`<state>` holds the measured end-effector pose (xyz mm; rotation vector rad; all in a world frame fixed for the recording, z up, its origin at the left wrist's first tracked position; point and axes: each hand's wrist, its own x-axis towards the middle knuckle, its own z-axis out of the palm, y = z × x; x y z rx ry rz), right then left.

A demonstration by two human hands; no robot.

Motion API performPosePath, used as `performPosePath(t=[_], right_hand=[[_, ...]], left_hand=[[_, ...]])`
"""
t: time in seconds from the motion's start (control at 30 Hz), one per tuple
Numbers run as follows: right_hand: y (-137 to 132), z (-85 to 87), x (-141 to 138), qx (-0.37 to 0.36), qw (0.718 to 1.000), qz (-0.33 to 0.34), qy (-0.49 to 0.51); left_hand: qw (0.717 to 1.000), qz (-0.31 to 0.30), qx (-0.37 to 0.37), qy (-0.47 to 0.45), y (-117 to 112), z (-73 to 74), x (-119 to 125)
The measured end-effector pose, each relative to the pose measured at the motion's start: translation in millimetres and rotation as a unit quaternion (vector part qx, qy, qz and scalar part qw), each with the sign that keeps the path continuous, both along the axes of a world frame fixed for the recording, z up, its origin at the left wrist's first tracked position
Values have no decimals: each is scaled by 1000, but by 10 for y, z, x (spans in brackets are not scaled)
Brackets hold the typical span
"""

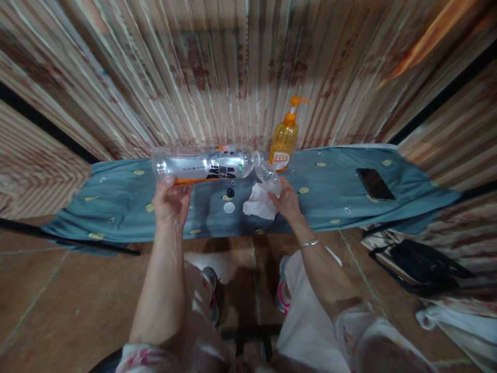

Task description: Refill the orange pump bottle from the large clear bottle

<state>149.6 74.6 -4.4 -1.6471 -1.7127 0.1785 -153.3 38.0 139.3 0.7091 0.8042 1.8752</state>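
A large clear plastic bottle point(190, 163) with a printed label lies nearly level above the cloth, held near its base by my left hand point(171, 199). Its uncapped neck points right and meets the mouth of a small clear bottle point(268, 175). My right hand point(286, 199) is closed around that small bottle, which tilts up to the left. Under it, a white tissue point(259, 203) lies on the cloth. Left of the tissue are a small black cap point(230, 192) and a round white cap point(229, 207). Whether liquid passes between the bottles I cannot tell.
An orange pump bottle point(283, 145) stands behind the small bottle. The narrow table has a blue-green cloth point(326, 181), with a black phone point(375, 184) on its right part. A striped curtain point(217, 72) hangs close behind. A black bag point(427, 264) sits low at the right.
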Motion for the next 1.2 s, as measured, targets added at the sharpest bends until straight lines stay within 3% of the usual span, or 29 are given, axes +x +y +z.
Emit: performPosePath(t=[1.2], right_hand=[[32,-85,24,21,999,-13,-35]], left_hand=[[999,-13,16,27,38,-68,-43]])
